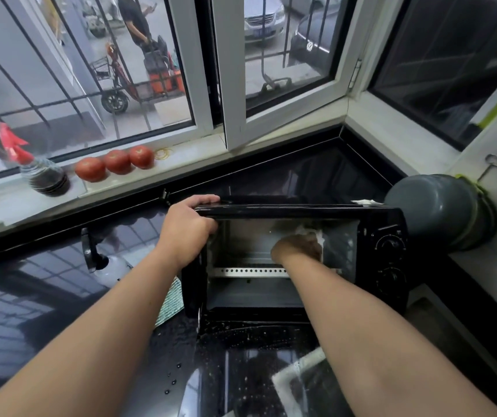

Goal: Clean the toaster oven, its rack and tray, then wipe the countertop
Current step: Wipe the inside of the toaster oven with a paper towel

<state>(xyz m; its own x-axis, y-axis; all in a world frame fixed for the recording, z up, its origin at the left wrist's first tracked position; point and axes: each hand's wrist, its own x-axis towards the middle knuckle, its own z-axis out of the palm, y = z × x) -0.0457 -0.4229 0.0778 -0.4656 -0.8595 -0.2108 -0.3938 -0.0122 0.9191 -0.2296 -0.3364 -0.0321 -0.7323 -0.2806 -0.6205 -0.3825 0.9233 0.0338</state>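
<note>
The left hand (pixel 188 227) curls its fingers round the toaster oven (pixel 388 266) top corner. Inside, the right hand (pixel 296 246) presses a white cloth (pixel 312 231); its fingers are hidden.

Oven (pixel 298 260) sits on the counter (pixel 45 296), door (pixel 256 365) down in front. Left hand (pixel 187 230) on its top left corner, right hand (pixel 296 246) inside with a cloth (pixel 312 231). Tomatoes (pixel 116 162) on the sill (pixel 181 156) behind, pipe (pixel 443 215) right.
</note>
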